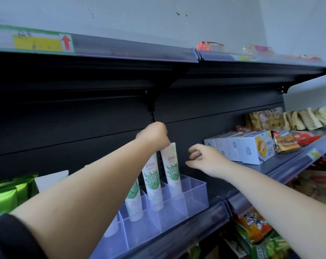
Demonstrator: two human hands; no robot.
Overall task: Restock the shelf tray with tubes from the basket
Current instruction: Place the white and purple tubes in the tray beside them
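left hand (154,134) reaches up over the clear shelf tray (197,195), fingers curled round the crimped top end of the rightmost tube (172,169); holding it by the flat tail likely lets the cap end drop straight down into a narrow compartment without knuckles fouling the dividers. that tube stands nearly upright, cap down, its lower part inside a compartment toward the tray's right end. just beside it on the left a second tube (152,184) stands the same way in the next slot, and a third tube (133,200) is partly hidden behind the left forearm. the compartment at the far right looks unfilled. right hand (203,158) hovers near the tray, apart from it, fingers loosely curled and holding nothing, probably waiting to steady things or go back for another. the basket is not in view. white boxes (251,148) sit on the adjoining shelf to the right, green packets (9,195) at far left. judged stage: seating this tube, with more slots to fill.
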